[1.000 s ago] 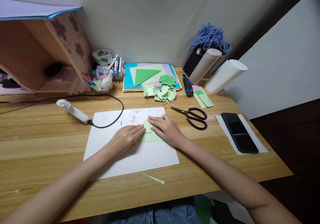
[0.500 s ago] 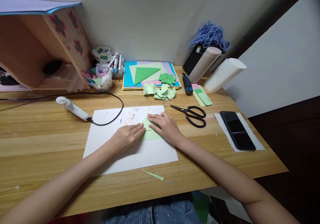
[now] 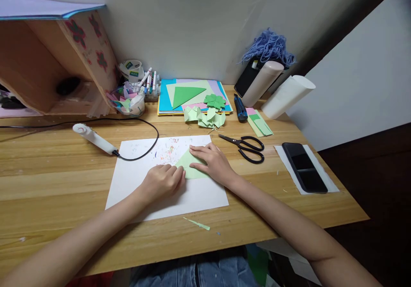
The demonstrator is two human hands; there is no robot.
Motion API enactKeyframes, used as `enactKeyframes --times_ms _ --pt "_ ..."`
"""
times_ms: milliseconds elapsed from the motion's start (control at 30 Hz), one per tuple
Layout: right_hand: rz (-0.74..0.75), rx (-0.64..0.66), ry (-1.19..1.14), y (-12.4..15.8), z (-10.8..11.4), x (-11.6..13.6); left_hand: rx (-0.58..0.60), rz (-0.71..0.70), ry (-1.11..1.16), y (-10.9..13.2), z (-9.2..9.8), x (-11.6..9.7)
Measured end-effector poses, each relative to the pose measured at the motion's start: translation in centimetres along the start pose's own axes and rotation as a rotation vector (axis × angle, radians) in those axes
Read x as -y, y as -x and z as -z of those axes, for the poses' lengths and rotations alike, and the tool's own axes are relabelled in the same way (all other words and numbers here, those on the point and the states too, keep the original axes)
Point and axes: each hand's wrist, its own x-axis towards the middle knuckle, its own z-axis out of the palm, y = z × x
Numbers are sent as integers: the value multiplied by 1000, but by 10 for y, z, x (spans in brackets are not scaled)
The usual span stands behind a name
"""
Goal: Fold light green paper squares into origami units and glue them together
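My worry, watching from here, is the light green paper (image 3: 192,170) at the centre of the frame. It lies on a white sheet (image 3: 195,197), and both are slick, so I judge that uneven pressure could let the piece skate and any crease land crooked.

My right hand (image 3: 213,163) lies flat on the paper's right part, fingers straight and close together. My left hand (image 3: 163,179) sits at its left edge with the fingers curled under the knuckles. Whether they pinch the edge or only press it, I cannot tell.

The white sheet itself rests loose on the desk (image 3: 48,180) and might slide with the paper. The black cable (image 3: 150,128) of the white corded tool (image 3: 93,139) loops over the sheet's upper corner, left of centre, so a nudge from my left forearm could drag it. The scissors (image 3: 245,148) lie open just right of my right hand, blades toward it.

The surface is a worn wooden desk against a pale wall. At upper centre sit a stack of coloured paper (image 3: 167,99) and folded green pieces (image 3: 205,118). A cardboard box (image 3: 48,64) fills the upper left, and a phone (image 3: 304,167) lies at the right.
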Motion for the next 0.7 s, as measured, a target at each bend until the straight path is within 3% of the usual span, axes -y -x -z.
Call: enactKeyframes --times_ms 100,233,333,500,700 --pt "5 16 -24 0 1 -1 24 110 57 0 -7 1" --pt "5 36 -78 -1 3 -3 49 447 289 -5 -18 4" --pt "17 56 -154 -1 4 -5 109 578 489 -12 -23 6" --pt "-105 -20 -326 0 6 -9 146 595 667 -15 -22 9" --pt "11 -220 -313 4 13 -2 -72 512 712 -12 -15 7"
